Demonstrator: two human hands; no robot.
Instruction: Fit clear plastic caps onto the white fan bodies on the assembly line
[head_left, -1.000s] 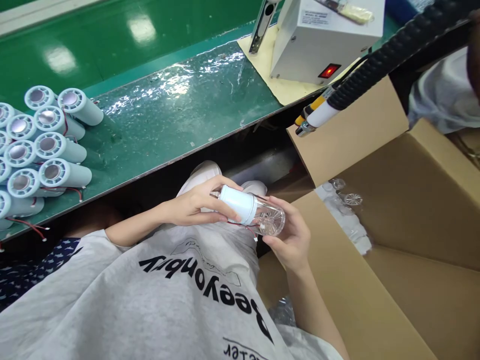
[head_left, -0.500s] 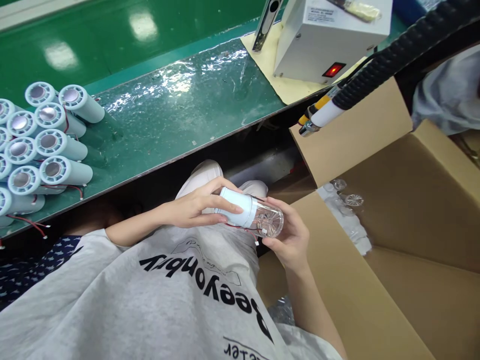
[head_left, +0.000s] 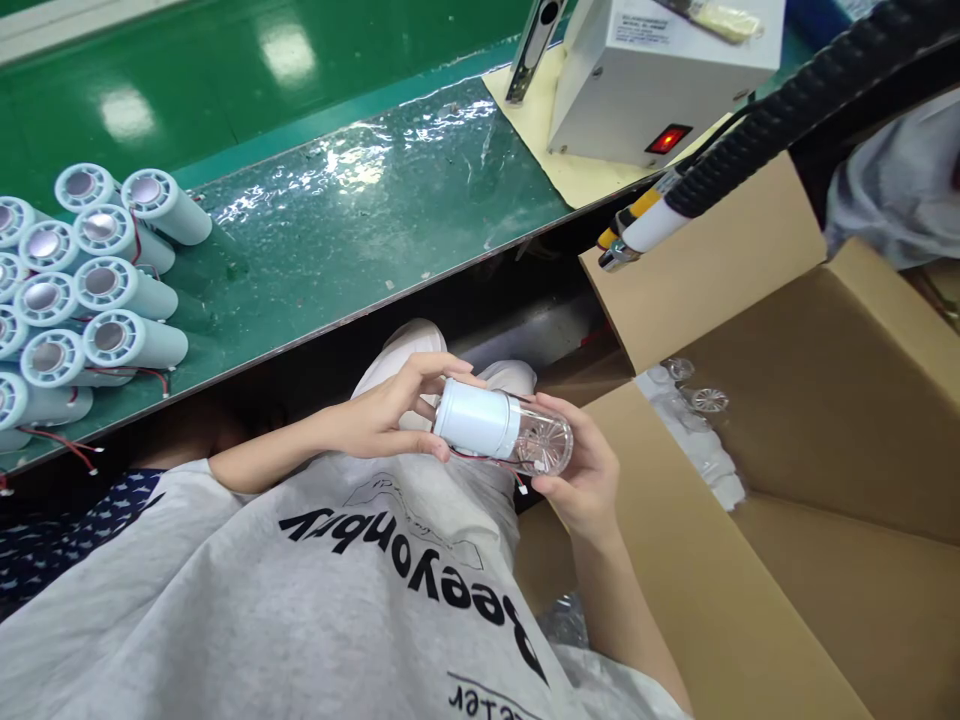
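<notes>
In front of my shirt, a light-blue plastic cylinder [head_left: 476, 418] lies sideways, its right end in a clear plastic cup [head_left: 543, 445] with a ribbed round end. My left hand [head_left: 386, 408] grips the left end of the cylinder, thumb below and fingers above. Around the cup is my right hand [head_left: 583, 468], thumb on the lower side and fingers partly hidden behind. Thin red and dark wires run along the cylinder's lower side to a small white connector [head_left: 523, 488] that hangs free.
Several similar blue cylinders [head_left: 97, 285] with wires stand on the green bench [head_left: 337, 240] at left. A white box with a lit red switch [head_left: 667, 140] sits at back right. Beneath a black hose [head_left: 810, 100], an open carton [head_left: 840, 420] holds clear cups [head_left: 709, 400].
My left fingers have slid back from the cylinder's side to its left end, baring more of it. Cylinder and cup have shifted slightly right. The right hand keeps its hold.
</notes>
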